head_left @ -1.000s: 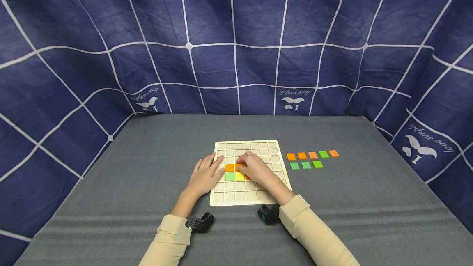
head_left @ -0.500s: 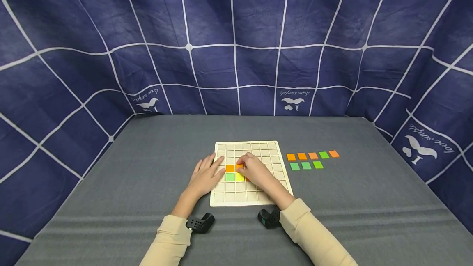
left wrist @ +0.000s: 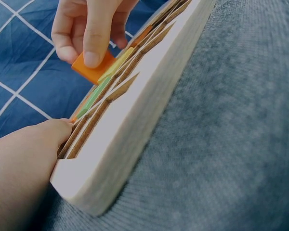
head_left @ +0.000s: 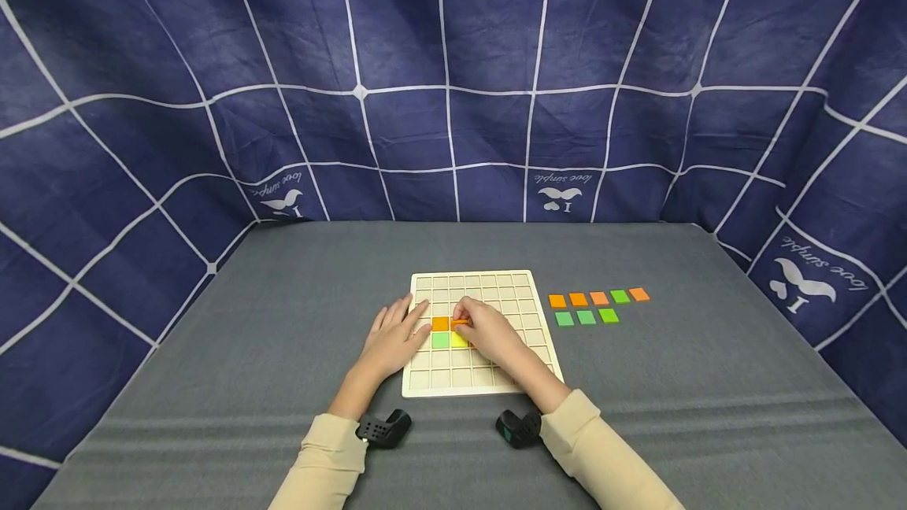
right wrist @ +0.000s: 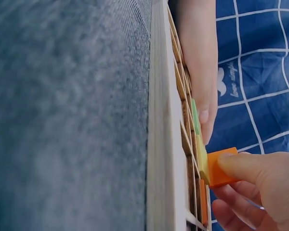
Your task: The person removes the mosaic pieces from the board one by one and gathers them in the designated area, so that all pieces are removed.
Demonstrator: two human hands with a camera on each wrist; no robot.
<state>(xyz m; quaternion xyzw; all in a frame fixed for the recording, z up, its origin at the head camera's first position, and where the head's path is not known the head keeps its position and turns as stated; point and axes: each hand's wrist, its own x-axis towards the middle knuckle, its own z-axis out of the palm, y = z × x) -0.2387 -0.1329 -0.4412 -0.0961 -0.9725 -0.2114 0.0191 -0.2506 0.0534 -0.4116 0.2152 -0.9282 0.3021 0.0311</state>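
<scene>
My right hand (head_left: 489,330) pinches an orange square tile (right wrist: 215,175) between thumb and fingers. The tile stands tilted up on edge above the wooden grid board (head_left: 441,378), right by the yellow tile (head_left: 459,340). To its left, another orange tile (head_left: 441,323) lies in a cell, with a light green tile (head_left: 441,340) just nearer to me. A further orange tile (right wrist: 203,197) sits in the board beyond the yellow one, hidden by my right hand in the head view. My left hand (head_left: 393,337) lies with spread, straight fingers over the board's left edge.
Right of the board, loose tiles lie in two rows on the grey cloth: orange and green ones (head_left: 577,300) behind, green ones (head_left: 586,317) in front. A blue curtain with white lines (head_left: 489,124) hangs around the table (head_left: 319,258).
The orange tile under my right fingers has gone from lying nearly flat at its cell to being tilted up on edge. My left hand has stayed put.
</scene>
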